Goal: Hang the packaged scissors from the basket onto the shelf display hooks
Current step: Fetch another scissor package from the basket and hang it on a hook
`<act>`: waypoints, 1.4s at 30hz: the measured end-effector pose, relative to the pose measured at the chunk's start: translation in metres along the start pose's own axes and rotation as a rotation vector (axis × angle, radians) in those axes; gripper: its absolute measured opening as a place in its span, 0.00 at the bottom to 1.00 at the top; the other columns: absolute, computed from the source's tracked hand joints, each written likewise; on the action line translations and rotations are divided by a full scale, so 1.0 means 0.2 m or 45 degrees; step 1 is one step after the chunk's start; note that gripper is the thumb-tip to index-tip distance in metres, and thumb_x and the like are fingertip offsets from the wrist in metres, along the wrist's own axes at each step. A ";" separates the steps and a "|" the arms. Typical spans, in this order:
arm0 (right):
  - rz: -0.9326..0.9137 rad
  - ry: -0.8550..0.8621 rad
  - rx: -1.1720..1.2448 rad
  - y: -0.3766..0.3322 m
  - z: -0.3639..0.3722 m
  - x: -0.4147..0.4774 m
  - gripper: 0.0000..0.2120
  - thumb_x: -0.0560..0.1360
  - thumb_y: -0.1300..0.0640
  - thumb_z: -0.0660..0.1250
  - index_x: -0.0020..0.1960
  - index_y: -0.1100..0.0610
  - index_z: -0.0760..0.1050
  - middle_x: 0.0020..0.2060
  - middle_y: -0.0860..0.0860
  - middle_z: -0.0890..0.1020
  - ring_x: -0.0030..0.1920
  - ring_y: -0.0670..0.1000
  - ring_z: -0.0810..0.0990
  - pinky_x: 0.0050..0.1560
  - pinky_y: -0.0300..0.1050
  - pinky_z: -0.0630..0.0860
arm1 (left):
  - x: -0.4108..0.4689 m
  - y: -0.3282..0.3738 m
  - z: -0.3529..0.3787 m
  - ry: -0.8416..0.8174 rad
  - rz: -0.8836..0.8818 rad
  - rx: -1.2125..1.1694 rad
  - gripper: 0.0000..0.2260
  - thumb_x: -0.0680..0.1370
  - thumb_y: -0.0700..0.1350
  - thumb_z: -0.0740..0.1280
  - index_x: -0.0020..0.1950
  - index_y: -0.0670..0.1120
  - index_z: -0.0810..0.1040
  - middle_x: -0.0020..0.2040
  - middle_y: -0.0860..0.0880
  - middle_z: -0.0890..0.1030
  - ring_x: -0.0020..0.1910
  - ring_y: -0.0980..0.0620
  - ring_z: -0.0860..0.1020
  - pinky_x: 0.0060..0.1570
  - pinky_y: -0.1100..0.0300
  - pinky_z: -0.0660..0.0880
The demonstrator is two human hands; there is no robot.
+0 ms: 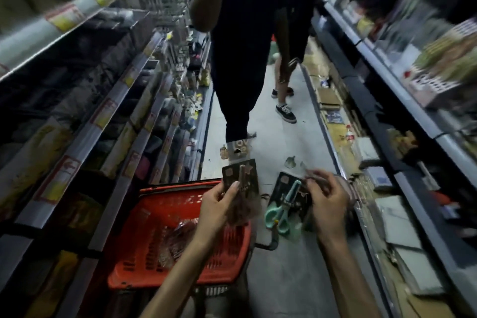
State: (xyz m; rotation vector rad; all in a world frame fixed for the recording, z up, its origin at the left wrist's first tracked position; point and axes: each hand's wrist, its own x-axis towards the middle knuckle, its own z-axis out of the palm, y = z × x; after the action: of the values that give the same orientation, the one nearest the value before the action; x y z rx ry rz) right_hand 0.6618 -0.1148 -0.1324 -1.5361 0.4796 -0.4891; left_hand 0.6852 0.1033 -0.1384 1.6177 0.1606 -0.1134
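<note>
A red plastic basket stands on the aisle floor below me, with clear-wrapped packs lying in it. My left hand is above its right rim and grips a dark card pack of scissors held upright. My right hand holds a second dark card pack with mint-green scissors, tilted, just right of the basket. The display hooks stick out of the left shelving further down the aisle, blurred.
Shelves packed with goods line both sides of the narrow aisle. A person in dark trousers stands right in front of the basket; another person's legs and shoes are behind. Small scraps lie on the grey floor.
</note>
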 end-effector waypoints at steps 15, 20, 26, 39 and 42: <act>-0.423 0.785 -0.441 -0.39 -1.55 -0.38 0.12 0.82 0.63 0.65 0.60 0.53 0.82 0.53 0.45 0.85 0.54 0.42 0.83 0.51 0.36 0.78 | -0.80 0.33 1.30 -0.649 0.167 -0.128 0.06 0.80 0.41 0.72 0.56 0.46 0.80 0.48 0.49 0.88 0.46 0.53 0.86 0.41 0.61 0.81; -0.353 1.046 -0.303 -0.48 -1.88 -0.50 0.11 0.79 0.64 0.63 0.47 0.51 0.80 0.38 0.44 0.82 0.36 0.43 0.78 0.34 0.33 0.72 | -0.98 0.39 1.65 -0.975 0.151 -0.126 0.07 0.82 0.41 0.70 0.59 0.42 0.79 0.52 0.44 0.87 0.49 0.49 0.87 0.42 0.58 0.83; -0.239 1.263 -0.321 -0.56 -2.17 -0.71 0.17 0.82 0.54 0.63 0.36 0.54 0.65 0.27 0.44 0.65 0.28 0.44 0.62 0.29 0.40 0.59 | -1.22 0.40 2.00 -1.412 0.150 -0.099 0.06 0.82 0.43 0.69 0.58 0.44 0.79 0.52 0.45 0.87 0.51 0.42 0.86 0.48 0.46 0.85; -0.175 1.885 -0.428 -0.60 -2.52 -1.45 0.20 0.74 0.67 0.76 0.33 0.57 0.67 0.35 0.48 0.82 0.38 0.52 0.80 0.44 0.45 0.76 | -1.93 0.37 2.35 -2.155 0.009 -0.112 0.09 0.82 0.45 0.70 0.55 0.39 0.78 0.41 0.36 0.81 0.39 0.42 0.82 0.39 0.51 0.80; -0.014 1.935 -0.624 -0.64 -2.51 -1.62 0.10 0.71 0.60 0.80 0.49 0.52 0.83 0.39 0.44 0.86 0.43 0.41 0.84 0.44 0.35 0.78 | -2.15 0.35 2.36 -2.280 0.035 -0.104 0.14 0.82 0.48 0.71 0.51 0.37 0.75 0.45 0.36 0.82 0.44 0.38 0.83 0.45 0.46 0.81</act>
State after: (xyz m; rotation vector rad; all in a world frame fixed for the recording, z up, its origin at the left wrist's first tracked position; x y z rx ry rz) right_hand 0.1076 -0.3344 0.0008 -1.3493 1.8394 -1.6247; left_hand 0.2852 -0.3865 -0.0208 0.9337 -1.1967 -1.4068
